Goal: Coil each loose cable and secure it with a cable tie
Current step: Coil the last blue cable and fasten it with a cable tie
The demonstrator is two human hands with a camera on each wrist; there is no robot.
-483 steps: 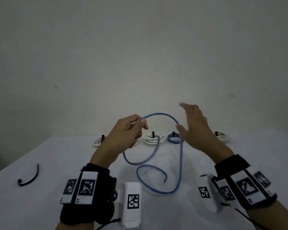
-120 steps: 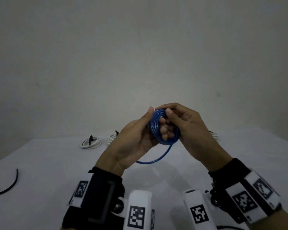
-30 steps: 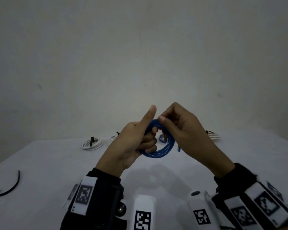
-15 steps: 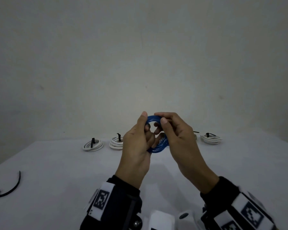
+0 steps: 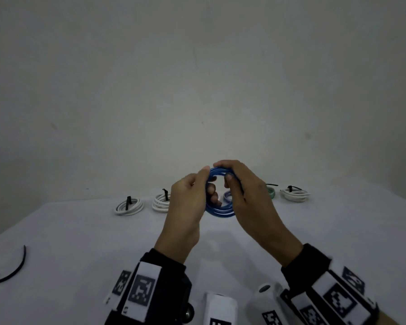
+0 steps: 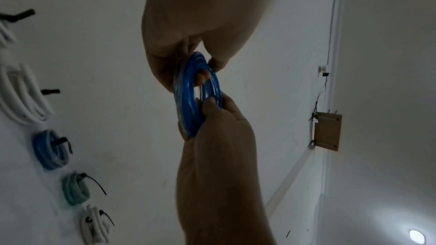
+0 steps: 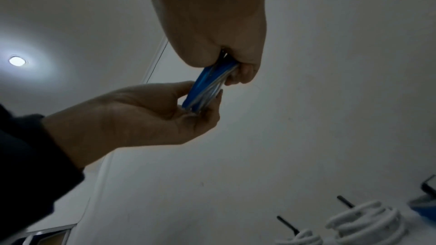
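- Two hands on one blue coil (image 5: 220, 208), held upright above the table (image 5: 80, 242): left hand (image 5: 188, 202) with thumb over the rim and fingers curled through the centre; right hand (image 5: 249, 195) pinching the opposite rim between thumb and forefinger.
- Coil itself: several turns, bunched but unbound; no tie on it yet.
- Loose tie (image 5: 8, 268): flat on the table, far left of the coil, well apart from both hands.
- Finished coils (image 5: 128, 205) behind the held coil, in a row along the table's far edge, each with a black tie; among them a blue (image 6: 50, 149) and a green one (image 6: 75, 189).
- Risk 1, judged: turns springing open once one hand lets go to fetch the tie; cause, stiff cable held on one side only.
- Risk 2, judged: free end slipping out of the bundle; its position not visible in any view.
- Risk 3, judged: long reach left for the tie, dragging or tilting the coil and loosening the grip.
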